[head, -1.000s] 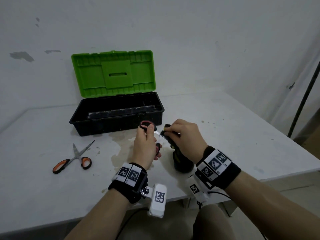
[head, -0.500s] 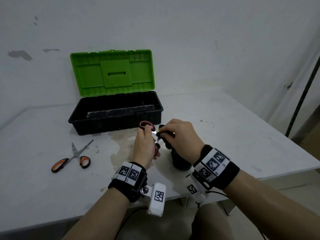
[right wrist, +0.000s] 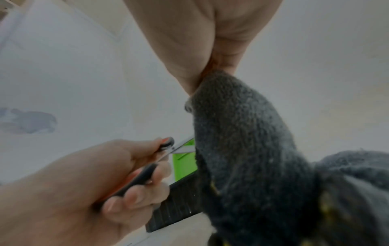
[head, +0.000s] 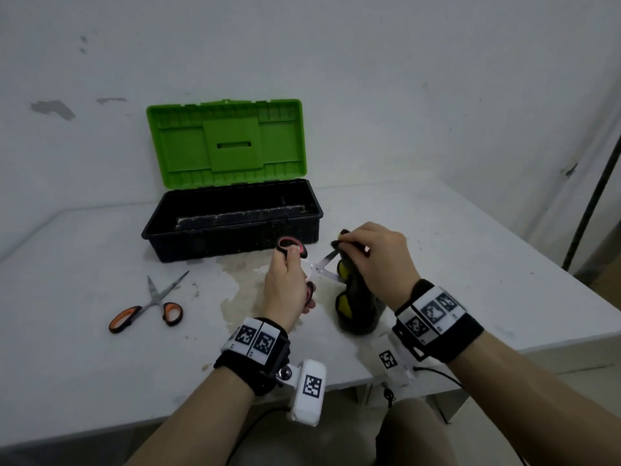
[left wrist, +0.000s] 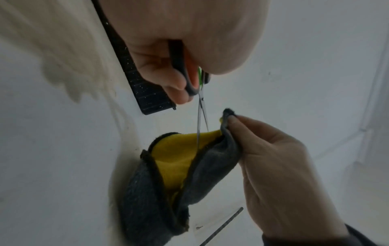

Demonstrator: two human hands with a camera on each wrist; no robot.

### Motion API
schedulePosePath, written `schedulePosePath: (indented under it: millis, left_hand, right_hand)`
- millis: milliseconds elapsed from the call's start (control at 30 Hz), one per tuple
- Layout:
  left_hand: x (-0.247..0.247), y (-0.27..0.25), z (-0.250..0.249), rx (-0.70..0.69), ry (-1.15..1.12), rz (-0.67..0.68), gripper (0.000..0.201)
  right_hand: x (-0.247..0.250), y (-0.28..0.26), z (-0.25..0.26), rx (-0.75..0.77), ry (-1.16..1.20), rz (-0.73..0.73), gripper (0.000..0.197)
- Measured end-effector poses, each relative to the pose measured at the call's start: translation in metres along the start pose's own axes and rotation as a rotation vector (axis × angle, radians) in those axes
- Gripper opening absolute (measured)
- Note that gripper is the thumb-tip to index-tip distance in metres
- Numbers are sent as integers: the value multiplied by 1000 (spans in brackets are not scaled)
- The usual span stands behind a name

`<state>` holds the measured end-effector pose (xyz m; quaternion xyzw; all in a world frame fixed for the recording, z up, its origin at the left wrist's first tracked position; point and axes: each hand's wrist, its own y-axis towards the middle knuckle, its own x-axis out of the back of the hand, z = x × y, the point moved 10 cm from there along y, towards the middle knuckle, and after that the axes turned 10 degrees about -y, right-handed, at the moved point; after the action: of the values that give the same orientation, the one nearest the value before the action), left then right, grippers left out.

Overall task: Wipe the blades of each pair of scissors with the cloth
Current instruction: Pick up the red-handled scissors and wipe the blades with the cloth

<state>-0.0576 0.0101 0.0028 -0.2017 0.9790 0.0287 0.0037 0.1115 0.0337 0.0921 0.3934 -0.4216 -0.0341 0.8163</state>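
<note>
Scissors [head: 304, 264], gripped by left hand [head: 285, 287]: blades now spread wider. Cloth [head: 353, 297], pinched by right hand [head: 379, 260], is drawn along 1 blade; wiping underway.

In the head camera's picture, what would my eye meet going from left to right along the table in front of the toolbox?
Orange-handled scissors lying on the table → left hand gripping the red-handled scissors → grey and yellow cloth → right hand pinching the cloth's top.
</note>
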Motion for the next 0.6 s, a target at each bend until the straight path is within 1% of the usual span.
schedulePosePath:
  millis: [67,133,200,267,333,433,500,600]
  left_hand:
    - [-1,1,1,20,-13,-6,33]
    - [-5,0,-1,20,-32,10,33]
    - [-7,-1,-3,5,-44,25,32]
    - [-5,0,-3,-6,-42,24,32]
    - [-3,1,-1,-6,-30,24,32]
    - [-1,0,2,7,-24,26,32]
    - [1,1,1,12,-13,16,32]
    - [-5,2,-4,0,-16,30,32]
  right_hand:
    - [-9,-13,20,117,34,47,7]
    - [-19,-20,27,163,54,90,8]
    - [-23,-19,20,136,60,88,8]
    - [-21,-13,8,72,49,64,8]
    - [-16,-4,-10,-16,15,41,7]
    - [-8,5,-36,-157,-28,56,8]
    - [-2,4,-31,-144,-5,43,8]
    - [-10,-4,0,-21,18,100,8]
